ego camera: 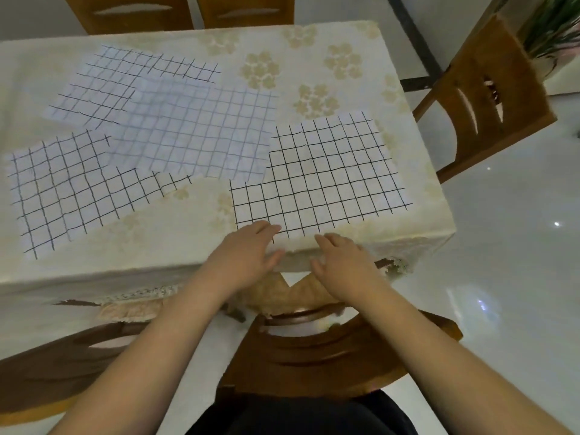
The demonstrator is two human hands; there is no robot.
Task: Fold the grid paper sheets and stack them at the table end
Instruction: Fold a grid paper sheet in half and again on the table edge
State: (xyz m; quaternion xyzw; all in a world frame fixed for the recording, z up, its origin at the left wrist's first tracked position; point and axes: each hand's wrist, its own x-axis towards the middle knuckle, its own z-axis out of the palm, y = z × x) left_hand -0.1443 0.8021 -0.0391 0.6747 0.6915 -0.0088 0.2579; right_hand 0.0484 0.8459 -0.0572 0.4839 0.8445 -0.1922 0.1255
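1. the table's (pixel 314 42) left side runs out of view, and its near edge is partly covered by both forearms.
2. the far chairs (pixel 188 11) are cut off at the top; only their backs show.
3. the plant (pixel 552 23) at top right is blurred and cropped.
4. the sheets overlap, so where one ends under another is hard to make out; the middle sheet (pixel 194 127) has faint lines and covers parts of the far sheet (pixel 125 80) and the left sheet (pixel 62 196).
5. the near sheet (pixel 329 180) lies flat at the table's near right corner, its near edge along the table edge; whether it is one sheet or two overlapped cannot be told.
6. the left hand (pixel 248 255) rests with straight, close-set fingers on the near sheet's near left corner, thumb apart over the table edge.
7. the right hand (pixel 342 262) lies just beside it, fingers straight and slightly spread, tips touching the sheet's near edge, thumb down over the cloth's hanging side.
8. neither hand pinches the paper.
9. a chair (pixel 329 350) stands under the arms.
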